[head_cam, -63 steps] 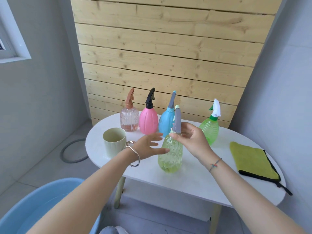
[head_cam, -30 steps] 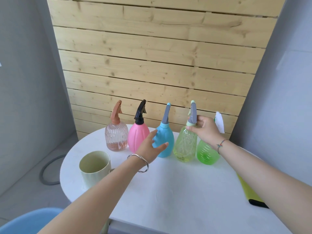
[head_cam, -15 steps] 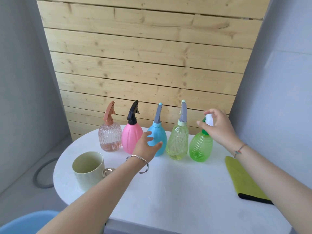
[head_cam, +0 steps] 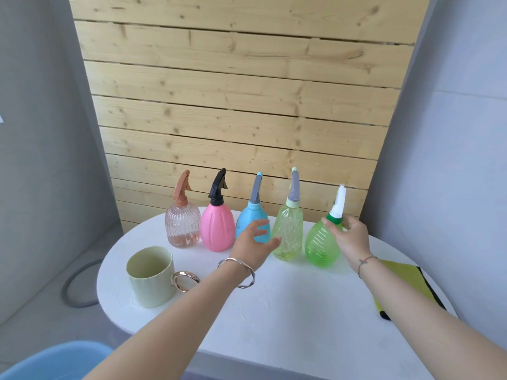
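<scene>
Right hand (head_cam: 349, 237) pinches the neck of the translucent green ribbed plastic spray bottle (head_cam: 321, 248) with the white trigger, thumb on the left, fingers curled round the far side. The bottle is upright on the white oval desk (head_cam: 288, 311), at the right end of the row and just beside the pale yellow-green textured spray bottle (head_cam: 289, 231). Left hand (head_cam: 252, 248) is spread, holding nothing, in front of the sky-blue plastic spray bottle (head_cam: 247, 218); its fingertips overlap the yellow-green one, contact unclear.
</scene>
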`<state>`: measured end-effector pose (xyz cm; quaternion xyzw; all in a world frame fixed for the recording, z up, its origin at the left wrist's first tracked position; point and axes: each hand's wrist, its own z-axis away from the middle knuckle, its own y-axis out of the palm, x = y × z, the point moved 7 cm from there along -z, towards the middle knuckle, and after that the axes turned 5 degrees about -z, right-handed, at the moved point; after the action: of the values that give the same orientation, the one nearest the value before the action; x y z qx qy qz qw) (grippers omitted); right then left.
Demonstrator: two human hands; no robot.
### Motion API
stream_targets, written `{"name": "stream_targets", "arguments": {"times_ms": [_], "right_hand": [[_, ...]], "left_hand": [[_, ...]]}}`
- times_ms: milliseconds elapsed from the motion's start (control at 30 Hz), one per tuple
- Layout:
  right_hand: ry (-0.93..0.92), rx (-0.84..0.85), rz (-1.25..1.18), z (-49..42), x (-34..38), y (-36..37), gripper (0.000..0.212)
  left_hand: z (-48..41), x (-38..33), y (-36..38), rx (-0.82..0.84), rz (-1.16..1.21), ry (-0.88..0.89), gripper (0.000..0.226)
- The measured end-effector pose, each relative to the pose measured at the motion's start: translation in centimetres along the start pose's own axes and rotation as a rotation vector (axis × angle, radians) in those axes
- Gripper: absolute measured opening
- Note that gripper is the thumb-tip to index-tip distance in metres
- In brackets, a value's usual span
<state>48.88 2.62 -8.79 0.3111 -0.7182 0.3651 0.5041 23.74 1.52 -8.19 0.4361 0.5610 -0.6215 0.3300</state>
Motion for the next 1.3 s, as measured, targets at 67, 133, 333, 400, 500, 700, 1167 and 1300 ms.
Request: {"name": "stream_targets", "arguments": {"times_ms": [67,133,333,400,500,700,1167,1300], "right_hand": [[-0.064,0.002,0.028,1.6,1.9,-1.0,0.026],[-0.146,0.055,0.045,3.7,4.3,-1.6,0.024],[-0.199,0.238,-0.205,10.0,10.5,-1.0,0.024],[-0.15,0.306,-0.291,11.1,11.6,-0.1,0.019],[-0.13,0.407,-0.326,12.3,13.2,1.6,0.031],[-0.005,0.64,-0.528,14.9,15.1,5.2,0.037],[0.0,0.66,-0.568,16.2,16.8,7.2,0.04],[-0.019,0.466,-0.594,15.5,16.6,6.3,0.046]], "left_hand": [[0.8,-0.7,0.6,0.062,0.001,0.041,0.057],[2.0,-1.4,1.6,0.137,-0.011,0.073,0.071],[5.5,-2.0,4.0,0.304,0.071,0.105,0.108],[6.4,-2.3,2.8,0.262,0.148,0.14,0.077],[7.9,-2.3,0.6,0.221,0.219,0.179,0.054],[11.1,-0.8,-1.8,0.572,0.426,0.019,0.085],[11.3,-2.5,-4.9,0.508,0.604,0.011,0.061],[10.7,-4.6,-6.1,0.197,0.328,0.169,0.065]]}}
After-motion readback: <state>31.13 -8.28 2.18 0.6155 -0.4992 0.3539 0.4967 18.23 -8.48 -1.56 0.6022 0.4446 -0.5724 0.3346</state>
